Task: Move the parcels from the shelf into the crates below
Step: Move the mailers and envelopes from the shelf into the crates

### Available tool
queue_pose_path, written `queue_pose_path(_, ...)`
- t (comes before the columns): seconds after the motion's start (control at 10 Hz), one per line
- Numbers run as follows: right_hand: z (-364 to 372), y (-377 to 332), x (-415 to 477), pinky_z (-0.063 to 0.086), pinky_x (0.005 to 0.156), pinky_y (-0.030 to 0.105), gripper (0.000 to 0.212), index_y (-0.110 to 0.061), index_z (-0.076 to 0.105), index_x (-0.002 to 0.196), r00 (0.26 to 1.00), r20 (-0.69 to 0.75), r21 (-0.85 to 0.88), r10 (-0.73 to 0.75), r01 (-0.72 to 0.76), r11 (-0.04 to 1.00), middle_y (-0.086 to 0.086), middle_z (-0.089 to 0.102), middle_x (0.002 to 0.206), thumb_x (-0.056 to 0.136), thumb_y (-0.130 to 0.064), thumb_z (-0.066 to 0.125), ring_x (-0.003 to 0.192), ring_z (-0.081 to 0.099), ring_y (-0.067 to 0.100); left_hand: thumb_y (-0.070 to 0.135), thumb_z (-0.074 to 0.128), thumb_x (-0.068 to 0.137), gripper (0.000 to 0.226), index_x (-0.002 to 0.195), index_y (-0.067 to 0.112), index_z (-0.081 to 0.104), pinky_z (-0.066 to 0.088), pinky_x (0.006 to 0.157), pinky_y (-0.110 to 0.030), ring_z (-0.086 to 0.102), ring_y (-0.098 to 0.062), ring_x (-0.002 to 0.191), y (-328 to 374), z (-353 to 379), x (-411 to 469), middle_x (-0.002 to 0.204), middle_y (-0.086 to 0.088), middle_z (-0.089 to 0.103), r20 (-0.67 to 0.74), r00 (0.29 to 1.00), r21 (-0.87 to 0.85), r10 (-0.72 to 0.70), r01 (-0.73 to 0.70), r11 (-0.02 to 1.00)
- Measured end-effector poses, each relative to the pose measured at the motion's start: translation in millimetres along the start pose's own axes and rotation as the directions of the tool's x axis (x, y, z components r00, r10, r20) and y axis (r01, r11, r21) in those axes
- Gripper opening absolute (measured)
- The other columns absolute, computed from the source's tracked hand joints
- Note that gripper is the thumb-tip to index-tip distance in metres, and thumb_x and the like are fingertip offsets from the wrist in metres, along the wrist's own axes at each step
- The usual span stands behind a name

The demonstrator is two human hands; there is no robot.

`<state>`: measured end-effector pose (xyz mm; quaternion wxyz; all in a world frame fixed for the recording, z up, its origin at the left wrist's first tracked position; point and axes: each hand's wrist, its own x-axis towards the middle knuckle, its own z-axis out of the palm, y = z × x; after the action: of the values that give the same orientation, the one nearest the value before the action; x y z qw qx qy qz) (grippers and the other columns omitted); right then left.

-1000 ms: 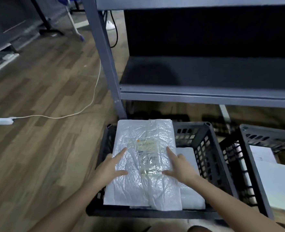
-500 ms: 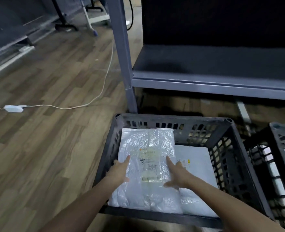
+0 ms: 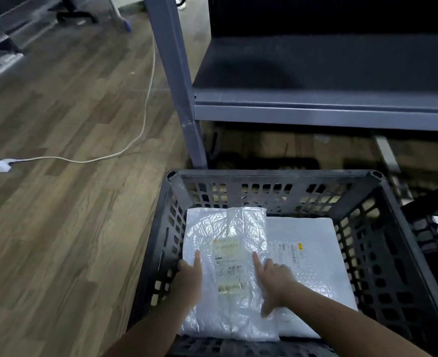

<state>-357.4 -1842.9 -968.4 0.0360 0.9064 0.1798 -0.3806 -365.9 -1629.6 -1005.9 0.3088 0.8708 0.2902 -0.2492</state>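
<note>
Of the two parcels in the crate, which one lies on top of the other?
The crinkled, clear-wrapped parcel on the left: its right edge overlaps the smoother white mailer, which lies partly under it.

The left arm and right arm extend forward and down, converging slightly. The right hand lies palm down, index finger straight ahead, thumb angled back. The left hand shows one digit extended forward. Its remaining fingers appear curled at the outer side, though dim light prevents confirmation.
</note>
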Motion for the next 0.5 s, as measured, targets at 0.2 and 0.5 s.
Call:
queue_pose_path(0.2, 7, -11, 16, 0.041, 0.092, 0.036, 0.142, 0.003, -0.018, 0.144, 0.999, -0.042, -0.244, -0.001, -0.009, 0.97, 0.017, 0.047, 0.122, 0.061, -0.069, 0.071, 0.104, 0.052, 0.026, -0.003, 0.044, 0.093, 0.073, 0.151, 0.008, 0.001, 0.05, 0.078, -0.023, 0.059, -0.016, 0.094, 21, -12, -28, 0.117, -0.016, 0.047, -0.078, 0.997, 0.129, -0.006, 0.016, 0.992)
queue_pose_path(0.5, -45, 17, 36, -0.006, 0.117, 0.041, 0.131, -0.006, -0.014, 0.148, 0.962, -0.231, -0.192, -0.143, 0.099, 0.976, 0.017, -0.022, 0.154, 0.065, -0.07, 0.066, 0.145, -0.012, 0.034, 0.037, 0.083, 0.062, 0.127, 0.151, 0.02, -0.006, 0.014, 0.114, -0.053, 0.003, -0.037, 0.145, 72, -18, 0, 0.158, -0.014, -0.011, 0.42, 0.774, 0.73, 0.474, -0.598, 0.33)
